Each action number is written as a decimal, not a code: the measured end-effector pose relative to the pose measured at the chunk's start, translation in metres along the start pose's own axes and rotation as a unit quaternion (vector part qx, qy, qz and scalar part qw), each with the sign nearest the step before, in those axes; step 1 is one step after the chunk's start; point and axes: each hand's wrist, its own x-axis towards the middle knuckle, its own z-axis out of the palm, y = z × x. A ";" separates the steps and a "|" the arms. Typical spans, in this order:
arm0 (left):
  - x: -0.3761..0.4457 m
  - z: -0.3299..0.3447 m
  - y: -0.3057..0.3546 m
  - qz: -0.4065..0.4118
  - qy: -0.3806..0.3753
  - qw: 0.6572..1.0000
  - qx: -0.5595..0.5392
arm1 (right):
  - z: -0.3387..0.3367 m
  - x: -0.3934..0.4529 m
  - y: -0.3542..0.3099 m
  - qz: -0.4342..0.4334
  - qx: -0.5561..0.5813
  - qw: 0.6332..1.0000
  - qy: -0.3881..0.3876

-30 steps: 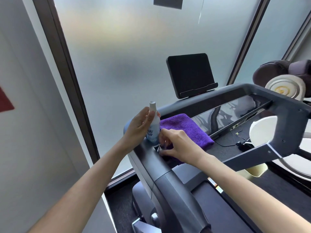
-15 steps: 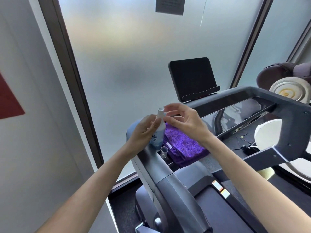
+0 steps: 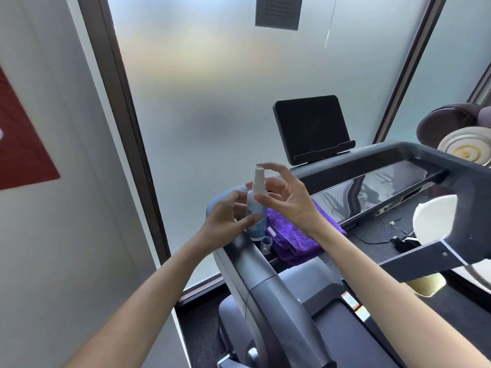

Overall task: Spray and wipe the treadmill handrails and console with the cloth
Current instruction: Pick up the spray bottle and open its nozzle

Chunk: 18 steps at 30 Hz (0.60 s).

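My left hand (image 3: 228, 221) grips a small white and blue spray bottle (image 3: 255, 211), held upright above the treadmill's left handrail (image 3: 268, 285). My right hand (image 3: 287, 200) is at the bottle's neck and white nozzle, thumb and fingers around it, index finger arched over the top. The bottle's clear cap (image 3: 266, 245) stands on the rail beside a folded purple cloth (image 3: 295, 240). That cloth lies at the left end of the glossy black console (image 3: 377, 189), partly hidden by my right wrist.
A black tablet holder (image 3: 310, 128) rises behind the console against a frosted glass window (image 3: 225, 88). The grey right handrail (image 3: 467, 221) frames the far side. White round objects (image 3: 435, 221) and cables (image 3: 382, 232) lie beyond. The belt (image 3: 350, 341) runs below.
My right hand left the cap standing on the rail, rose and came onto the bottle's nozzle. My left hand lifted the bottle slightly. The camera tilted up a little.
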 end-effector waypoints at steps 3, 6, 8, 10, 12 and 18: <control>0.000 -0.001 0.010 0.008 -0.011 0.999 -0.045 | 0.000 0.000 -0.007 -0.018 0.007 0.999 -0.026; 0.006 -0.003 0.020 0.026 -0.006 0.997 -0.072 | 0.001 0.005 -0.012 -0.036 -0.045 0.998 -0.035; 0.009 -0.004 0.027 0.043 -0.006 0.996 -0.078 | 0.000 0.009 -0.016 -0.043 -0.067 0.996 -0.034; 0.012 -0.003 0.032 0.055 -0.001 0.995 -0.084 | -0.003 0.012 -0.021 -0.056 -0.081 0.995 -0.030; 0.014 0.001 0.034 0.052 0.019 0.993 -0.103 | -0.008 0.013 -0.027 -0.075 -0.107 0.991 -0.022; 0.037 0.014 0.029 0.021 0.028 0.993 0.112 | -0.040 -0.002 -0.033 -0.096 -0.140 0.984 0.051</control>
